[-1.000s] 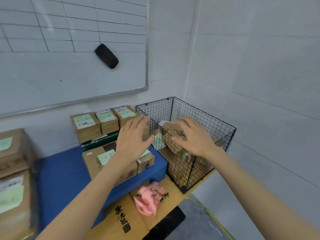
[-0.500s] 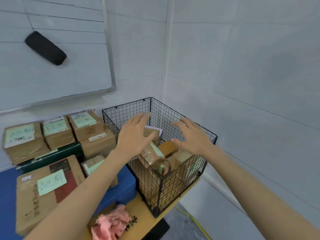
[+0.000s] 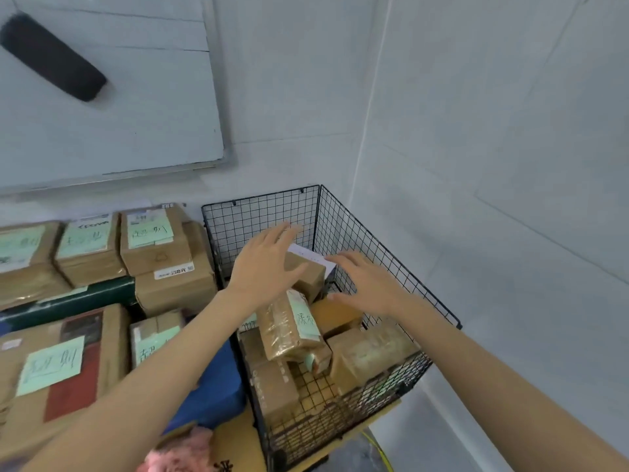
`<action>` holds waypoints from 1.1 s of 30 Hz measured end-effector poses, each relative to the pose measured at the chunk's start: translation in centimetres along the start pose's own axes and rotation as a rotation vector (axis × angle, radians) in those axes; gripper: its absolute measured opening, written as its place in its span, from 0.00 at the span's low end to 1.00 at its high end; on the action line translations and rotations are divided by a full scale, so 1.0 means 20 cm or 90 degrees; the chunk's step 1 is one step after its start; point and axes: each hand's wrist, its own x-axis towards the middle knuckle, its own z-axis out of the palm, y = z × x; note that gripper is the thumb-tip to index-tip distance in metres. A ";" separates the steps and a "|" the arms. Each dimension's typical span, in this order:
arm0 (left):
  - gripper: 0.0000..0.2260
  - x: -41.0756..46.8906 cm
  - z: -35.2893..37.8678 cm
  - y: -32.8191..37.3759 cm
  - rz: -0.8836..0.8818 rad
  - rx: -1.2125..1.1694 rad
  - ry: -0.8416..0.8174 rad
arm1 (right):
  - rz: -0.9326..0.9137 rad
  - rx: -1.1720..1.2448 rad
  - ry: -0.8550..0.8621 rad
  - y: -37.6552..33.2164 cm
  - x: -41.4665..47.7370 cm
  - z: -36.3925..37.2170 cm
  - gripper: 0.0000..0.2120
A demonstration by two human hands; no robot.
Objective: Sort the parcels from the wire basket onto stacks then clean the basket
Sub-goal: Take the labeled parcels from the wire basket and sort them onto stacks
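- Right now both hands are spread flat with straight fingers and grasp nothing: the left hand [image 3: 265, 267] hangs over the left half of the basket, the right hand [image 3: 367, 284] over its middle.
- Centre of the frame: the black wire basket [image 3: 258, 216] stands in the corner of the room on the wooden tabletop [image 3: 238, 437], with several brown parcels [image 3: 367, 356] piled loosely inside.
- 1 tape-wrapped parcel [image 3: 289, 325] with a green handwritten label leans tilted between the 2 wrists. An upper parcel [image 3: 308, 275] lies under the left fingers; whether they touch it I cannot tell.
- Left of the basket, labelled parcel stacks [image 3: 149, 240] sit close together, some on a blue mat [image 3: 218, 383].
- Bottom edge: a pink cloth [image 3: 170, 458] lies on the tabletop near the basket's front corner.
- Upper left: a whiteboard [image 3: 136, 114] carries a black eraser [image 3: 51, 57].
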 end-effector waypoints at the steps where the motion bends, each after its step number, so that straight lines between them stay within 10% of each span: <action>1: 0.30 0.01 0.01 -0.01 -0.013 0.006 0.000 | -0.007 0.010 -0.003 0.02 0.03 0.01 0.37; 33: 0.44 -0.03 0.65 0.04 -0.451 0.008 -0.239 | -0.124 0.222 -0.288 0.32 0.47 0.69 0.40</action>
